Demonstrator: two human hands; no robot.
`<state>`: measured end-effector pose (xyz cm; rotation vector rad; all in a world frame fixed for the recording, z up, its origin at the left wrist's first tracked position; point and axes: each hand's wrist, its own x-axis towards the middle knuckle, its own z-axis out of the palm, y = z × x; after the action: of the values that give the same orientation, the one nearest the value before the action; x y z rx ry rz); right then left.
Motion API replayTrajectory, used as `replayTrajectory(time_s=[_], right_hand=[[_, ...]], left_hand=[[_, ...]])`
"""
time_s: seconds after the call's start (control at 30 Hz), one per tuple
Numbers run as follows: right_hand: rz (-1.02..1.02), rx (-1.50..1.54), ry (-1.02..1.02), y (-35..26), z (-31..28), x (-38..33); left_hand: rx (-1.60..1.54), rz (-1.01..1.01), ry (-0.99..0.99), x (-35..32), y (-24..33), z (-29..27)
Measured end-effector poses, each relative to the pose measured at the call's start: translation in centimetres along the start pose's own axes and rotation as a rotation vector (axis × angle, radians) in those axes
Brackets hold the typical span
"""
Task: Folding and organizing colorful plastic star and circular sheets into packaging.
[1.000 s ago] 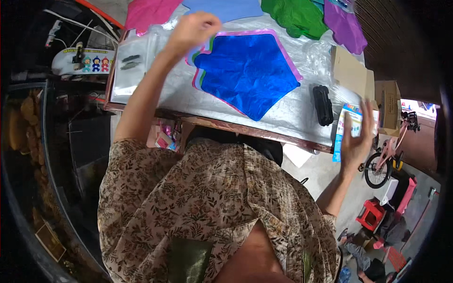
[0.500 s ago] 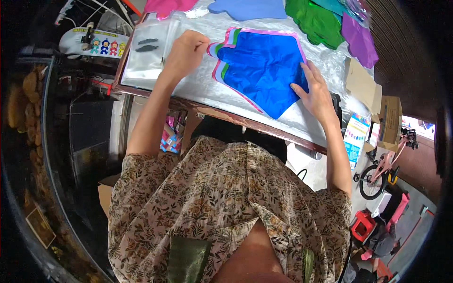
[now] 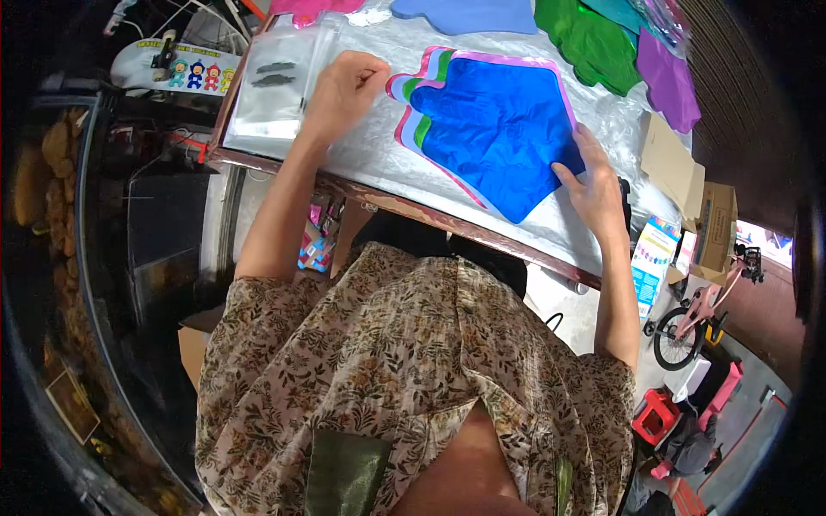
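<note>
A fanned stack of flat, shaped foil pieces that look like uninflated balloons (image 3: 495,129) lies on the table, a shiny blue one on top. Green, pale blue and pink edges peek out along its left side. My left hand (image 3: 342,96) is closed in a pinch just left of the stack's narrow end; anything between its fingertips is too small to make out. At the stack's right edge rests my right hand (image 3: 595,189), open, thumb lying by the blue foil and fingers stretched along the border.
Clear plastic sleeves (image 3: 274,95) lie at the table's left end. Along the back are pink, pale blue (image 3: 465,15), green (image 3: 589,47) and purple (image 3: 667,82) foil pieces. Flattened cardboard (image 3: 669,163) is at the right edge. A pink bicycle (image 3: 688,322) stands on the floor beyond.
The whole view has shifted slightly, so the table sits a little more to the right. My right thumb has slid towards the blue foil's edge. The left hand remains pinched beside the stack.
</note>
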<state>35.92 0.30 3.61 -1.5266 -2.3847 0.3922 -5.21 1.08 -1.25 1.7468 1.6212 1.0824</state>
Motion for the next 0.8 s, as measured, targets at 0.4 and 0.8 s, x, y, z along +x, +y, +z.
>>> replayTrajectory(time_s=[0.4, 0.8], right_hand=[[-0.098, -0.074, 0.022, -2.4, -0.9, 0.6], [-0.154, -0.056, -0.144, -3.5, -0.5, 0.8]], left_hand=[[0.118, 0.091, 0.171, -0.4, 1.1, 1.2], [0.055, 0.068, 0.166, -0.8, 1.4, 1.0]])
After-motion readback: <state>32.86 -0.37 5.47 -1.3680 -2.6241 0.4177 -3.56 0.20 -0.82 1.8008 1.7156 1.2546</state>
